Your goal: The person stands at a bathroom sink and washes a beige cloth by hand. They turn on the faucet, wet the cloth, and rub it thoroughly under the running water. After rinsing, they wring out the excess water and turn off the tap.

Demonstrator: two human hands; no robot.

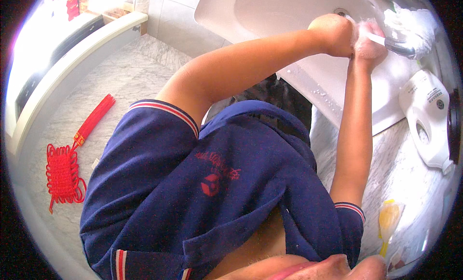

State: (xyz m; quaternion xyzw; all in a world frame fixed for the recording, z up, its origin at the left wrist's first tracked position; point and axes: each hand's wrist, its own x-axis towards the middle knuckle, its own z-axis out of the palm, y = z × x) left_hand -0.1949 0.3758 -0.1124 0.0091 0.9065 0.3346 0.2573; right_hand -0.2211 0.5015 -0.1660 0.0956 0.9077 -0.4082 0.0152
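My left hand [331, 34] and my right hand [369, 45] meet over a white washbasin [275, 12], wet and flecked with foam. The left is bent at the wrist, its fingers hidden from view. A stream of water [374, 38] from a chrome faucet [399, 47] falls onto the right hand. Whether anything is held between the hands cannot be seen. Just beyond them is the metal drain [340, 12]. White foam spots [320, 95] dot the basin's near rim.
Behind the faucet lies a bunched white cloth [416, 28]. A white plastic jug [427, 117] with a printed label is at the right, by the marble-patterned surface [383, 164]. Below it is a yellow-handled item [389, 220]. A red knotted ornament [63, 173] with a tassel appears at left.
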